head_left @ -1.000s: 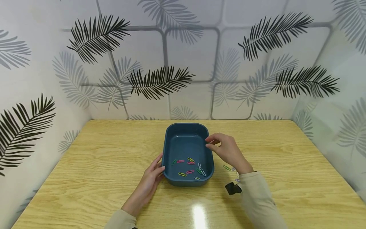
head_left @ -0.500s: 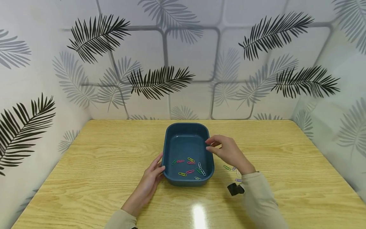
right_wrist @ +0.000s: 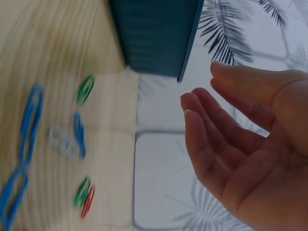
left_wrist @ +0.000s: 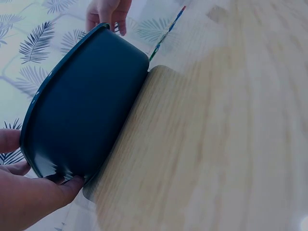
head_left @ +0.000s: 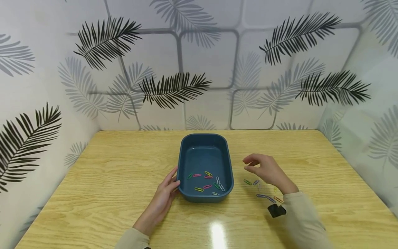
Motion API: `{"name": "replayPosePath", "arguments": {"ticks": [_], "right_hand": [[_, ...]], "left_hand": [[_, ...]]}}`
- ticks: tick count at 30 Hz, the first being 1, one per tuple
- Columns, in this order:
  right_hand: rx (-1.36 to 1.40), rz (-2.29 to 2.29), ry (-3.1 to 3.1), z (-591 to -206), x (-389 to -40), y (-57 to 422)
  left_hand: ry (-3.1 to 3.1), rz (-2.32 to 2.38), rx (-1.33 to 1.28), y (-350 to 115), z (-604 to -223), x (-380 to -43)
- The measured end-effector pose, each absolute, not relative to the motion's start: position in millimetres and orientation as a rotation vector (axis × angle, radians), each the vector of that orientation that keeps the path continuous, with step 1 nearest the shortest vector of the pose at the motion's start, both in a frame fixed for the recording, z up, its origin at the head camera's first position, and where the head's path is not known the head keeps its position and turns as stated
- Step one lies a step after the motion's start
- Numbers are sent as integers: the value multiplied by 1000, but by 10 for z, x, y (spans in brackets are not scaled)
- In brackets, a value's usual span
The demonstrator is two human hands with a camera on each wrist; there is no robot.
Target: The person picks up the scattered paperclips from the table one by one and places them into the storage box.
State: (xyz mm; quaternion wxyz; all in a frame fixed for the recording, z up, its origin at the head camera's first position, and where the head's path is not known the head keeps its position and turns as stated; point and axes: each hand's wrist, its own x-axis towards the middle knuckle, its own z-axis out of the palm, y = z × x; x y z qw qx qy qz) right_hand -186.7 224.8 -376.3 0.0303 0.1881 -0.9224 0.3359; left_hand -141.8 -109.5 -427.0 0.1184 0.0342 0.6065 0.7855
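A dark blue rectangular tray (head_left: pixel 203 157) stands on the table with several coloured paper clips (head_left: pixel 199 189) scattered near its front end. My left hand (head_left: pixel 164 193) grips the tray's left side, its thumb at the rim; the left wrist view shows thumb and fingers around the tray's wall (left_wrist: pixel 91 91). To the right of the tray, my right hand (head_left: pixel 267 169) is in the air, fingers loosely bent and apart from the thumb. Nothing is between them in the right wrist view (right_wrist: pixel 245 139). Below that hand lie several loose paper clips (head_left: pixel 261 196), some partly covered by the hand.
The wooden table (head_left: pixel 124 166) reaches back to a wall (head_left: pixel 205 107) with a leaf pattern. A black wrist device (head_left: pixel 276 210) sits at my right sleeve. Loose clips (right_wrist: pixel 85 90) lie between tray and right hand, blurred in the right wrist view.
My right hand has moved right and a little nearer, away from the tray's right rim, uncovering more loose clips on the table. The left hand and tray have hardly moved.
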Motion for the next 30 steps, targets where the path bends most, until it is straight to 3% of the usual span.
{"name": "replayPosePath", "arguments": {"ticks": [16, 30], "right_hand": [[457, 918, -3054, -3863, -1880, 2936], [390, 875, -3297, -3856, -1796, 2922]], "left_hand": [[1776, 2293, 94, -1090, -4260, -1410], [1775, 2298, 90, -1093, -4272, -1422]]}}
